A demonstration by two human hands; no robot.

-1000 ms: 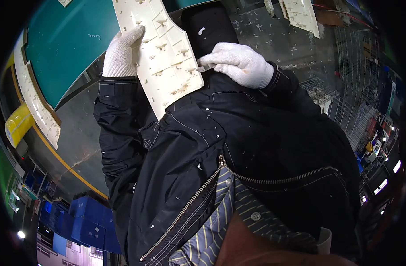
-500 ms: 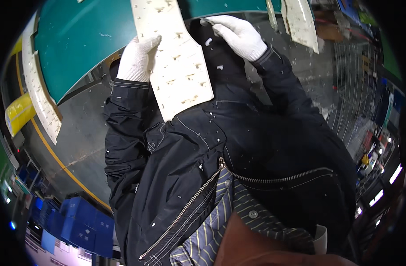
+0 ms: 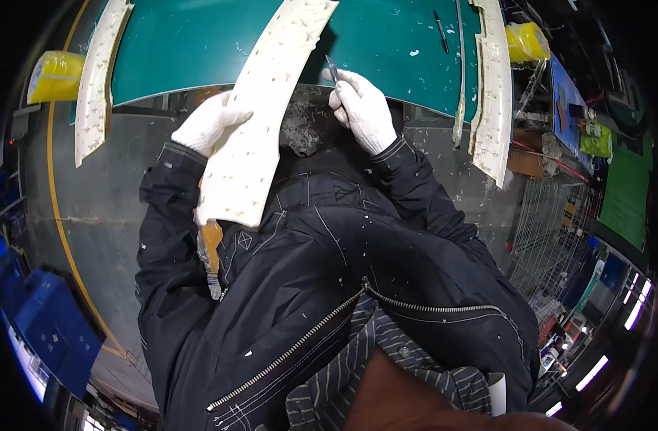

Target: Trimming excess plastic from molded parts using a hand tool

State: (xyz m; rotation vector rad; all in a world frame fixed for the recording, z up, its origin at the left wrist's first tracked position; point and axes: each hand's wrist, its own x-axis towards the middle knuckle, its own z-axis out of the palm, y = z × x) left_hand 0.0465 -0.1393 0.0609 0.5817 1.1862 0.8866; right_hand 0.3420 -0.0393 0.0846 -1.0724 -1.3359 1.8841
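Note:
A long cream plastic panel (image 3: 260, 118), dotted with small raised bits, slants from the green table down to my lap. Its left edge is held by my left hand (image 3: 208, 126) in a white knit glove, thumb on the face and the other fingers partly hidden behind. Right of the panel, and apart from it, my gloved right hand (image 3: 365, 111) is closed around a small knife (image 3: 332, 70), with the thin pointed tip upward.
White shavings lie on the green table (image 3: 386, 43), along with a dark pen-like tool (image 3: 441, 32). Similar cream panels stand at the left (image 3: 99, 79) and right (image 3: 492, 93). Yellow wrapped rolls (image 3: 56, 77) flank the table. A wire cage (image 3: 551, 223) is at right.
The panel has tilted, its top swinging right and its lower end left. My right hand has moved down and left, and the knife now shows clearly. The view has shifted.

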